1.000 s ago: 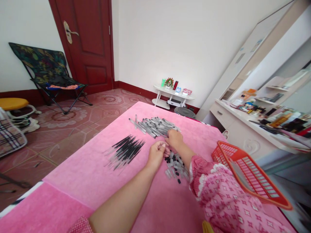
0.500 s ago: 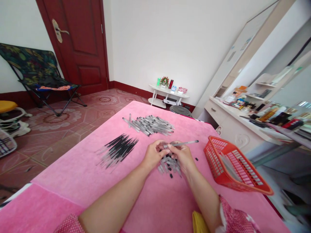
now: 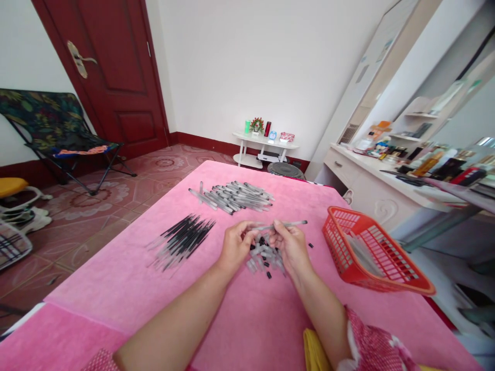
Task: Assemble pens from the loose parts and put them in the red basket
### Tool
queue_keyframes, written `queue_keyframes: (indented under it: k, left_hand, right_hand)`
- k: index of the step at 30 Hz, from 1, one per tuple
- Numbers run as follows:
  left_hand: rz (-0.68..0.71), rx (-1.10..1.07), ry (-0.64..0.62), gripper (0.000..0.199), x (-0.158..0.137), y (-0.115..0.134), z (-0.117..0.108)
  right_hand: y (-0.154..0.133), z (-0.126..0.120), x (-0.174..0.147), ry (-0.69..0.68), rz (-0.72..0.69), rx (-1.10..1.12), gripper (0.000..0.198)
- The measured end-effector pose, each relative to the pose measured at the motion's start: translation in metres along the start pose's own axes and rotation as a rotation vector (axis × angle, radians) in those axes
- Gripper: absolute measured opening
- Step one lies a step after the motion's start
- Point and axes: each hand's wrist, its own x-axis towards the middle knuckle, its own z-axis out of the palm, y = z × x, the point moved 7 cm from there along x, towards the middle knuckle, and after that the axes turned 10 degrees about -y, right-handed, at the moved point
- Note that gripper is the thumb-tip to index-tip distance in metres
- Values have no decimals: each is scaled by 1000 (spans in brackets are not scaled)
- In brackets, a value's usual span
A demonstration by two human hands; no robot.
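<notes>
Above the pink cloth, my right hand [image 3: 292, 245] pinches a clear pen [image 3: 297, 223] with a dark end pointing right. My left hand [image 3: 235, 246] is closed at the pen's left end; whether it grips the pen itself or a small part there is hard to see. Beneath both hands lies a heap of clear pen caps [image 3: 266, 257] with small black plugs [image 3: 268, 275] among them. Left of the hands, thin black pen refills [image 3: 188, 236] lie in a loose bundle. Farther back, many clear pens or barrels [image 3: 237, 197] are piled side by side.
A red plastic basket [image 3: 337, 247] stands on the table's right side, with clear pieces [image 3: 363, 253] inside. One black plug [image 3: 311, 246] lies apart near it. Yellow cloth [image 3: 315, 350] sits beside my right forearm. A dresser [image 3: 359, 178] stands beyond the table on the right.
My hands have moved slightly apart, and more of the pen shows between them. The right hand has shifted along the pen toward its dark end. The view has turned a little.
</notes>
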Motion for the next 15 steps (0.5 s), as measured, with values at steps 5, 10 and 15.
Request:
queue_keyframes:
  k: [5,10,15]
  left_hand:
    - [-13,57,-12,25,-2,3,1]
    - [-254,-351,-101,43,-2,-19,15]
    - [-398,-544,-249,46,-3,-26,25]
  right_hand:
    - [-11,7,-1,-107,-119,-95,21]
    - [-20,9,-4,-156,-215,-253,15]
    - [-29,18,-8,-227,-258,-402,13]
